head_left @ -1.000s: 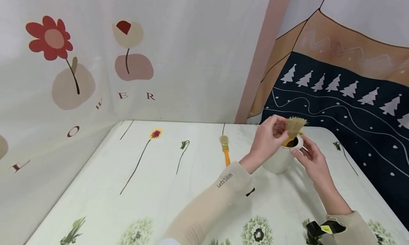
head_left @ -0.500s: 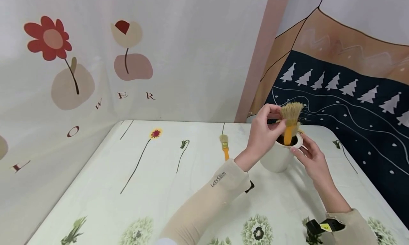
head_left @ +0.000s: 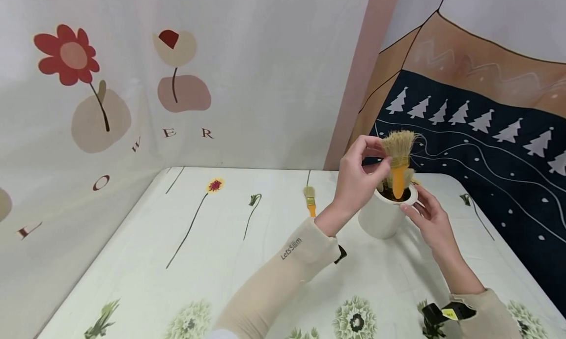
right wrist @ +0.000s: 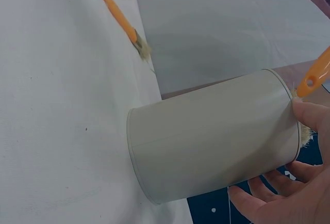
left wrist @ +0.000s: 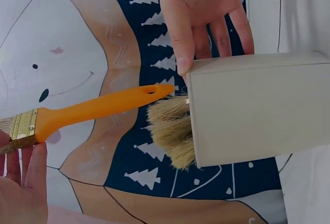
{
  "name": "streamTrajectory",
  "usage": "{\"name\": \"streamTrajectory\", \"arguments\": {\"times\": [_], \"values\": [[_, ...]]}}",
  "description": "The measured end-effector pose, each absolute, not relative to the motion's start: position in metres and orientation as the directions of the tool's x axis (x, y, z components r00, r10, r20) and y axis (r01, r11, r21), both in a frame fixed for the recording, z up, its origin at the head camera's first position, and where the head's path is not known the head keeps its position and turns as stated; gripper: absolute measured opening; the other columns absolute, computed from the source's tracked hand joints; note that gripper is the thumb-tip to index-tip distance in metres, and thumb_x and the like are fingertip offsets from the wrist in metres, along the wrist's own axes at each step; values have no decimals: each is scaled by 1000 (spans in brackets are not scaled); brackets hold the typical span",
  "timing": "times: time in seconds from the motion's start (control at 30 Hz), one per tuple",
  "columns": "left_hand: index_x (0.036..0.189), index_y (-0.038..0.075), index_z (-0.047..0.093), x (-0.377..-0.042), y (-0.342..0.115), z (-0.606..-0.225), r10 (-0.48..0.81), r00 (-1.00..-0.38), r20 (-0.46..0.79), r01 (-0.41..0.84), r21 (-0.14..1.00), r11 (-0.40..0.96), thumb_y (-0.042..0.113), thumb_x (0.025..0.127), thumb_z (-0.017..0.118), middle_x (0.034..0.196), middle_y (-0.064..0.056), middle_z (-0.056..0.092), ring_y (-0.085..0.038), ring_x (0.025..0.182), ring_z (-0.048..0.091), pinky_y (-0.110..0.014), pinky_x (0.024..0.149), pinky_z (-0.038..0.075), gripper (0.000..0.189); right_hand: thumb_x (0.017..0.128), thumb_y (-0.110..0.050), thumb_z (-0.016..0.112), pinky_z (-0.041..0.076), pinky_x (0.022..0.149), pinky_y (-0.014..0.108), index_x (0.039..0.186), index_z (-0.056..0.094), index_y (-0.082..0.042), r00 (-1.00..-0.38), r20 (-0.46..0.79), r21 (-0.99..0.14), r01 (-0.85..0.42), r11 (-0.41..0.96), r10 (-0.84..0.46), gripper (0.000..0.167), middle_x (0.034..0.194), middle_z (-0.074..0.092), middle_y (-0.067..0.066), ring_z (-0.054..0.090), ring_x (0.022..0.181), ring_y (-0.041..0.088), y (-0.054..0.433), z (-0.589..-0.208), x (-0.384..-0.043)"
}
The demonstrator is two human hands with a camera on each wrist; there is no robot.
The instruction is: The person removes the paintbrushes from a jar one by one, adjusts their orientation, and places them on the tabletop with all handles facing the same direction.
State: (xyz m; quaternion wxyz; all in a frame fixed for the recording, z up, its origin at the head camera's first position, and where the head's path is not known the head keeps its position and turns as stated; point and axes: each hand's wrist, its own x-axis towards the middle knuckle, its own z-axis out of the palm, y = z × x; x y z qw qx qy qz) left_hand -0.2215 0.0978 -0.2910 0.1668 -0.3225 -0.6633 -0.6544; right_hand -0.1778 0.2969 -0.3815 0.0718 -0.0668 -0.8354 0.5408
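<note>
My left hand (head_left: 355, 179) pinches a paintbrush (head_left: 398, 181) near its brass ferrule. Its pale bristles point up, and the orange handle hangs down over the mouth of a white cylindrical canister (head_left: 380, 220). In the left wrist view the tip of that handle (left wrist: 113, 105) is right by the rim. My right hand (head_left: 435, 223) grips the canister near its rim, thumb on the near side and fingers (right wrist: 247, 201) round the other. Bristles of other brushes (left wrist: 172, 131) stick out of the canister; their lower parts are hidden inside.
Another orange-handled paintbrush (head_left: 311, 201) lies on the flower-printed white tablecloth (head_left: 146, 285), left of the canister, partly behind my left forearm. Behind the table hang a pale printed curtain (head_left: 265, 83) and a dark cloth with white trees (head_left: 486, 157).
My left hand has risen and moved slightly left, lifting the paintbrush so that more of its orange handle shows above the canister. My right hand has kept its hold on the canister.
</note>
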Motion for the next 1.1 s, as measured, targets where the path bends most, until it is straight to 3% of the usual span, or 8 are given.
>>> {"name": "streamTrajectory", "arguments": {"times": [0.23,0.47,1.1], "values": [[120,1,53,-221,88,-287,211,-759,616,614,785,-86,0,94,63,116,-15,62,-20,100,68,-16,83,58,28,100,-40,57,42,105,8,161,11,-17,-979,43,-914,42,403,200,80,166,16,19,26,150,40,296,-383,-179],[121,1,53,-221,77,-286,207,-759,617,614,785,-87,1,94,64,118,-17,61,-26,104,67,-18,84,59,29,100,-39,58,42,105,9,161,11,-18,-979,33,-921,48,388,200,80,167,16,18,26,150,39,296,-383,-180],[124,1,58,-231,48,-296,165,-816,554,551,832,-69,3,94,66,119,-18,65,-28,108,69,-26,85,61,31,101,-36,58,42,94,-1,161,11,-18,-983,54,-930,15,367,178,78,166,15,20,23,151,39,297,-383,-178]]}}
